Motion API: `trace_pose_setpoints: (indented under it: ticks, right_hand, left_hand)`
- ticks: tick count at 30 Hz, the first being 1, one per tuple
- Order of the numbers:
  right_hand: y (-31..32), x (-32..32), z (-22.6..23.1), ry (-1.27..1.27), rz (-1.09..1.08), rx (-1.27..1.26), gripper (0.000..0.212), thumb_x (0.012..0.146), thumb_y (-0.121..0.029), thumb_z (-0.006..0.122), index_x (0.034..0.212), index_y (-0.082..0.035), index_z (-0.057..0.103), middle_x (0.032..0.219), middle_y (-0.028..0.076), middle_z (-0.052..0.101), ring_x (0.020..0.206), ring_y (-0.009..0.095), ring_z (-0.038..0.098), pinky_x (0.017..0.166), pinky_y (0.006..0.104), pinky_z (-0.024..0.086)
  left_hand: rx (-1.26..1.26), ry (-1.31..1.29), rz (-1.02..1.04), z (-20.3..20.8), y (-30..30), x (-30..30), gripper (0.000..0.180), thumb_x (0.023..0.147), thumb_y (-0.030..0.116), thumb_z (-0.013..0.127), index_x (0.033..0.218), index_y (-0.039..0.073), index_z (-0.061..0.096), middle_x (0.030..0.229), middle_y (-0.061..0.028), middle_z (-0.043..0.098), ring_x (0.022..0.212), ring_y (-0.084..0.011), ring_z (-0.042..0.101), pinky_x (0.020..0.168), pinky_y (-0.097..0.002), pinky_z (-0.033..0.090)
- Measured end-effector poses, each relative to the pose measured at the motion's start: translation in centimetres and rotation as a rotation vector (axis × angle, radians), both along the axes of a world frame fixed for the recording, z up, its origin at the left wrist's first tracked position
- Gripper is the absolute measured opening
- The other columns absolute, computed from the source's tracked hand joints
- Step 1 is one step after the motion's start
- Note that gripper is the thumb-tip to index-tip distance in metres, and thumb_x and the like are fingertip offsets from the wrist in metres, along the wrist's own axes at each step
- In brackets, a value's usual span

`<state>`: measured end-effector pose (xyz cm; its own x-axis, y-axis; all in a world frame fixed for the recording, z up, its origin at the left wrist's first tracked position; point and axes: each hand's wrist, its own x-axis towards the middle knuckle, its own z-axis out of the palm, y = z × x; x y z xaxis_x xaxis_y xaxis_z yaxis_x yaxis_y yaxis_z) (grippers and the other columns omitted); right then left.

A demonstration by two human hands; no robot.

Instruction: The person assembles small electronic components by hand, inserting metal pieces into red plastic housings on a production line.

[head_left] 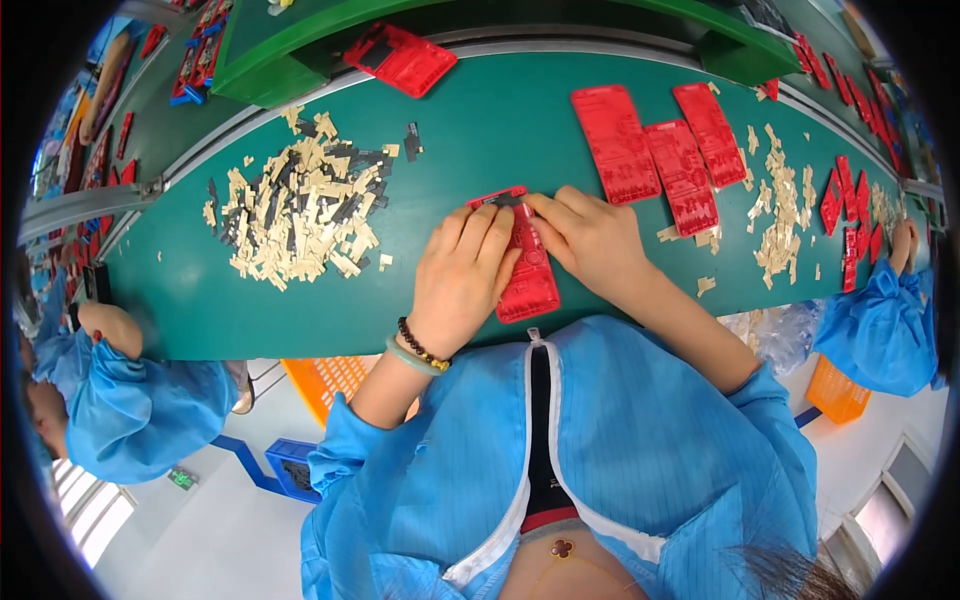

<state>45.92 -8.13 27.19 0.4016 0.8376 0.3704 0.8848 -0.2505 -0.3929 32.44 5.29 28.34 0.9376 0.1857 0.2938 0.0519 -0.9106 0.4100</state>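
Observation:
A red moulded plastic housing [530,287] lies on the green tabletop right in front of me, its long side running away from my body. My left hand [455,265] rests over its left side, fingers bent and pressed on the far part. From the right, my right hand [590,235] is closed at the housing's far right edge, thumb and forefinger together. Between the fingertips a dark strip [507,200] shows on the housing's far end. Whether a small piece sits under the fingers is hidden.
A big heap of cream and black small pieces [300,205] lies to the left. Red housings [612,140] sit at the right, another [400,60] at the back under a green shelf [480,25]. Beyond are more cream pieces [780,210]. Co-workers' blue sleeves [875,330] flank me.

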Motion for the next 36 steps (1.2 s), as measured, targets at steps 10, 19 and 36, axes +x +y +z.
trace_pose_setpoints:
  ticks: [10,19,36]
  right_hand:
    - [-4.3,-1.7,0.3,-0.006,0.503,-0.079,0.029,0.072,-0.024,0.069,0.098,-0.012,0.064,0.104,0.001,0.059,0.083,0.015,0.059,0.073,0.0272,0.048]
    - [1.2,3.7,-0.6,-0.135,0.320,0.204,0.026,0.070,-0.014,0.074,0.093,-0.008,0.064,0.109,0.008,0.061,0.087,0.023,0.065,0.071,0.0328,0.055]
    - [-4.9,-0.3,3.2,0.039,0.339,-0.297,0.052,0.073,-0.021,0.075,0.118,-0.002,0.058,0.134,0.014,0.050,0.130,0.031,0.042,0.102,0.0446,0.037]
  left_hand:
    - [0.280,-0.006,0.058,-0.9,-1.0,1.6,0.041,0.080,0.017,0.068,0.118,0.001,0.061,0.099,-0.0075,0.057,0.090,-0.0235,0.054,0.074,-0.0351,0.046]
    - [0.306,0.004,0.176,1.3,5.3,2.3,0.055,0.086,0.023,0.063,0.134,0.003,0.048,0.132,-0.0142,0.050,0.123,-0.0338,0.044,0.100,-0.0431,0.038]
    - [-0.132,0.226,0.140,2.5,13.1,4.2,0.026,0.077,0.010,0.073,0.100,0.003,0.062,0.100,-0.0170,0.059,0.097,-0.0339,0.058,0.082,-0.0384,0.050]
